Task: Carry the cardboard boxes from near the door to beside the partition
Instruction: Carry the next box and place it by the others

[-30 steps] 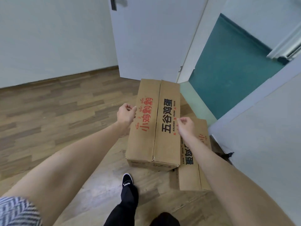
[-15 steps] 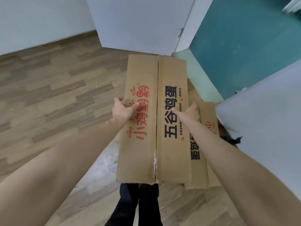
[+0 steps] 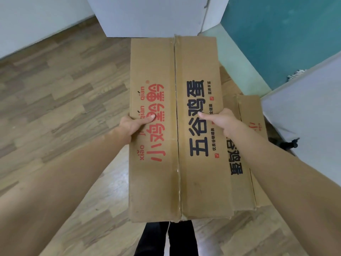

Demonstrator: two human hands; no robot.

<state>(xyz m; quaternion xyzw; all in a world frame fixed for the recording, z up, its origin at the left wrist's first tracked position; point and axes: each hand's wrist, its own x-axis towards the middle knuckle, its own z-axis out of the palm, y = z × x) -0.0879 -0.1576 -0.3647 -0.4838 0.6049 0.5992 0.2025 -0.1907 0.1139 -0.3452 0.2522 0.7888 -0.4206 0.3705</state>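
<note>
A long brown cardboard box (image 3: 166,61) with red and black printed characters fills the middle of the view, held up in front of me above my legs. My left hand (image 3: 132,125) grips its left edge, thumb on the top face. My right hand (image 3: 220,121) grips the right edge, thumb also on top. A second cardboard box (image 3: 246,163) of the same print lies on the wood floor to the right, partly hidden under the held box and my right forearm.
A white door (image 3: 151,15) stands open straight ahead, with a teal floor (image 3: 276,34) beyond the doorway at upper right. A pale grey wall panel (image 3: 304,111) rises at the right. Wood flooring (image 3: 55,98) stretches to the left. A small dark object (image 3: 287,145) lies by the panel's base.
Both hands took hold of the top box's sides and lifted it off the lower box, bringing it up and closer to me. The lower box stays on the floor.
</note>
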